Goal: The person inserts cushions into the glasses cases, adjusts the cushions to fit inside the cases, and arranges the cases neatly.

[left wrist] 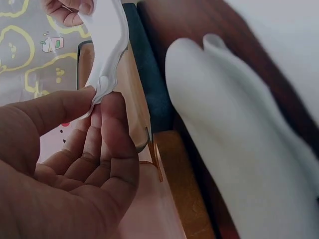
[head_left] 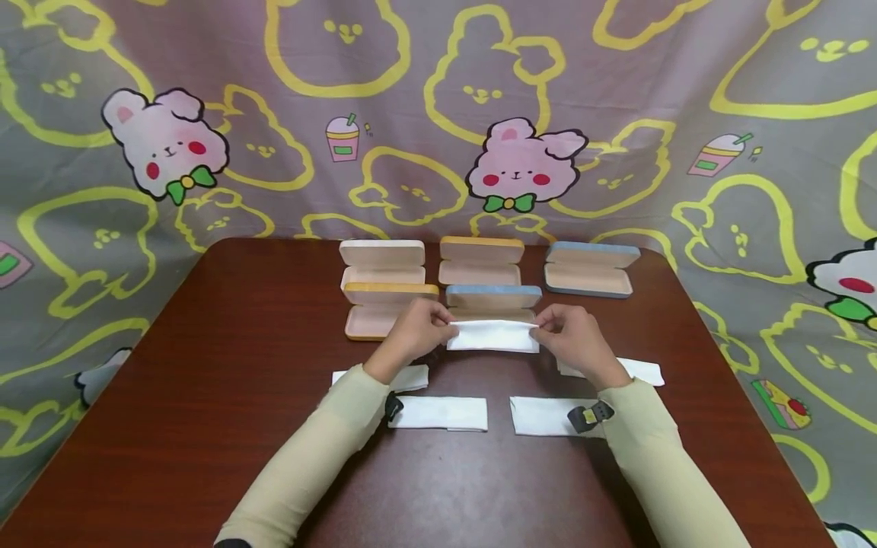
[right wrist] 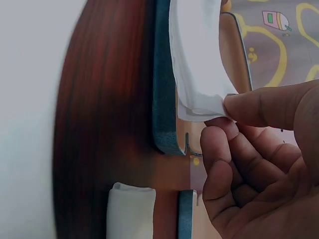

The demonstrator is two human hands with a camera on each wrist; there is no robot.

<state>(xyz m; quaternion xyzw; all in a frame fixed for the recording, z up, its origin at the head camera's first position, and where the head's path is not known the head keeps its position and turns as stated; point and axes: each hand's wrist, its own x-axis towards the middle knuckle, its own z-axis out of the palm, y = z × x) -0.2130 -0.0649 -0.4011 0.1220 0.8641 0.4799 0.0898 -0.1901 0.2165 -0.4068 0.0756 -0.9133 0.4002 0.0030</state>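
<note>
A folded white cloth [head_left: 493, 336] is stretched level between both hands over an opened blue glasses case [head_left: 493, 294]. My left hand [head_left: 414, 335] pinches its left end between thumb and fingers. At the right end, my right hand [head_left: 578, 342] grips the corner the same way. In the left wrist view the cloth [left wrist: 107, 37] sags and creases near the thumb. The right wrist view shows its layered edge [right wrist: 197, 112] above the case's lower half, which the cloth partly hides.
An opened yellow case [head_left: 370, 323] stands left of the blue one. Behind are opened white [head_left: 382, 251], orange-yellow [head_left: 482, 250] and blue [head_left: 591, 284] cases. Several folded white cloths [head_left: 441, 413] lie nearer on the brown table [head_left: 226, 365], some partly under the arms. A patterned curtain [head_left: 411, 114] hangs behind.
</note>
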